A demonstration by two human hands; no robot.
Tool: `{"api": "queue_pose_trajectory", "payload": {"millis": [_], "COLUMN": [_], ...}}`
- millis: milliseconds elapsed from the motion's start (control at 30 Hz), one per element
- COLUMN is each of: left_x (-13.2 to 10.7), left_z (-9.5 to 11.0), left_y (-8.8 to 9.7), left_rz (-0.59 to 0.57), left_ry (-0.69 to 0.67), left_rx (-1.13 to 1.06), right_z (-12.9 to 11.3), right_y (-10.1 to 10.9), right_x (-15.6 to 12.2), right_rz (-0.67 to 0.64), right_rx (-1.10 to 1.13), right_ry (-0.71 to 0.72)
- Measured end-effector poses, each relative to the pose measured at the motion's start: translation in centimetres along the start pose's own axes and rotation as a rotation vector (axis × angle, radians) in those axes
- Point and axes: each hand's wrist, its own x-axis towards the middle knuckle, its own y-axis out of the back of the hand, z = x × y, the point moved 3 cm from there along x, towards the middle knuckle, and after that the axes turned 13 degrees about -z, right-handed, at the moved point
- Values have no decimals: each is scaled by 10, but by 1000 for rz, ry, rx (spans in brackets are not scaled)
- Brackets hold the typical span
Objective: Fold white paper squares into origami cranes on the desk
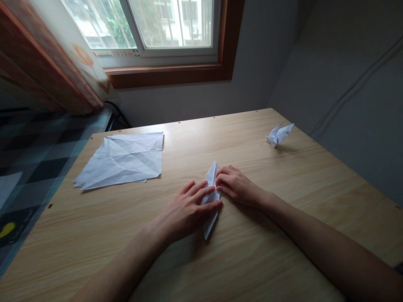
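Note:
A narrow folded piece of white paper lies on the wooden table near its middle. My left hand rests flat on the paper's lower half, fingers stretched out and pressing it down. My right hand comes in from the right, its fingertips bunched together on the paper's upper edge, pinching or creasing it. The paper's pointed ends stick out above and below my hands.
A stack of creased white sheets lies at the table's left. A finished folded paper figure stands at the far right. A window and a curtain are behind; a grey wall runs along the right.

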Motion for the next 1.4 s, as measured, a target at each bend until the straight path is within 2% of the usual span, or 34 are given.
{"api": "queue_pose_trajectory", "payload": {"millis": [267,567,667,867,967,1133,1200,1300,1400], "left_x": [0,-1,-1,-2,-3,-5,-5,-6,-5], "left_z": [2,12,14,19,21,20,19,17,14], "left_y": [0,4,4,6,8,5,3,1,0], "left_rz": [-25,-55,-99,-154,-183,-206,-191,-145,-43], "left_ry": [-12,-12,6,29,25,-1,2,2,29], "left_rx": [12,-3,-16,-45,-68,-120,-133,-139,-145], "right_z": [2,12,15,20,18,6,4,6,5], "right_y": [-4,-4,-3,-2,-3,-6,-7,-7,-7], "right_x": [-2,-4,-5,-10,-12,-10,-9,-8,-8], "right_rz": [38,211,251,353,300,143,118,152,205], "right_rx": [-72,-140,-172,-94,-96,-104,-64,57,197], "right_ry": [-100,-429,-479,-498,-476,-345,-309,-265,-237]}}
